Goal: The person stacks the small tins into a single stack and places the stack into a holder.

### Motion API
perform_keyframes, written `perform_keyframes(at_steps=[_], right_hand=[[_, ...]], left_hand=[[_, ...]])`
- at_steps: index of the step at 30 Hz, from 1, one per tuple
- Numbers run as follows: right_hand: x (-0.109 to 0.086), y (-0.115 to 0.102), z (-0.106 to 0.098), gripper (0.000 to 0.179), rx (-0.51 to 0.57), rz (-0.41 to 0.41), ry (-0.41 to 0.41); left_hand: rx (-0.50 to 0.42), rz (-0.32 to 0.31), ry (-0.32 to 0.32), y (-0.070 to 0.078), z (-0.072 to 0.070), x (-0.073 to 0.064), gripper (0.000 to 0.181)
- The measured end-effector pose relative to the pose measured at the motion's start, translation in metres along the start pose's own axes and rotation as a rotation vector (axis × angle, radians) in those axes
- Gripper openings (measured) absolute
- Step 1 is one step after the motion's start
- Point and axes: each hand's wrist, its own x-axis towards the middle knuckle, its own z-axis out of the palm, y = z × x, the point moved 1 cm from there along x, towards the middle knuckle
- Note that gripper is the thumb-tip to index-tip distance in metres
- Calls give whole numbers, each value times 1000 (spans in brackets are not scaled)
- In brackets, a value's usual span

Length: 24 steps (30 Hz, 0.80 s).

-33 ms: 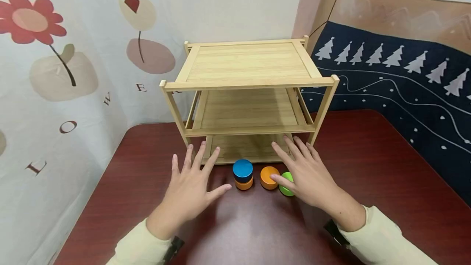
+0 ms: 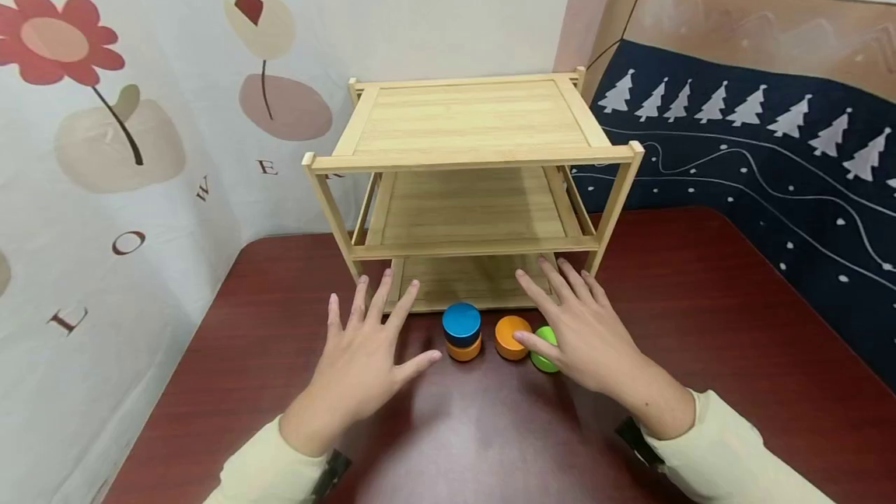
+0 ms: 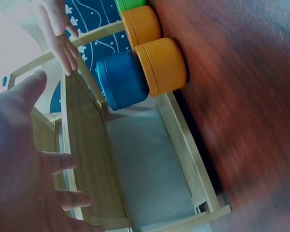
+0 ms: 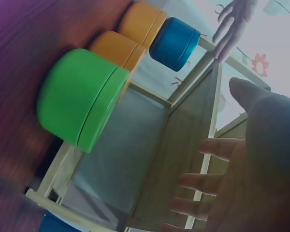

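Note:
My left hand (image 2: 359, 370) hovers with spread fingers, left of a blue round canister (image 2: 461, 322). That canister is stacked on an orange round canister (image 2: 465, 352). To their right a second orange canister (image 2: 510, 337) sits on the table, and beside it a green canister (image 2: 543, 356). My right hand (image 2: 591, 337) is spread above and to the right, its thumb overlapping the second orange and the green canister in the head view. Both wrist views show the palms holding nothing, apart from the canisters: left palm (image 3: 19, 169), right palm (image 4: 261, 164).
A light wooden shelf rack (image 2: 469, 158) with three tiers stands behind the canisters, its lowest board (image 2: 469, 280) partly hidden by fingertips. The dark red table (image 2: 238, 356) meets printed cloths at the back, one with flowers (image 2: 54, 39), one dark blue with trees (image 2: 749, 109).

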Motion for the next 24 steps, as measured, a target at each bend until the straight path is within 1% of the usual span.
perform_keyframes(at_steps=[7, 12, 19, 24], right_hand=[[-1, -1, -1, 79, 10, 0, 2], [0, 0, -1, 78, 16, 15, -10], [2, 1, 1, 80, 34, 23, -14], [3, 3, 1, 76, 59, 18, -9]], left_hand=[[-12, -4, -1, 3, 1, 2, 93], [-6, 4, 14, 7, 3, 6, 95], [-19, 18, 19, 11, 6, 10, 95], [-10, 27, 56, 9, 7, 12, 92]])
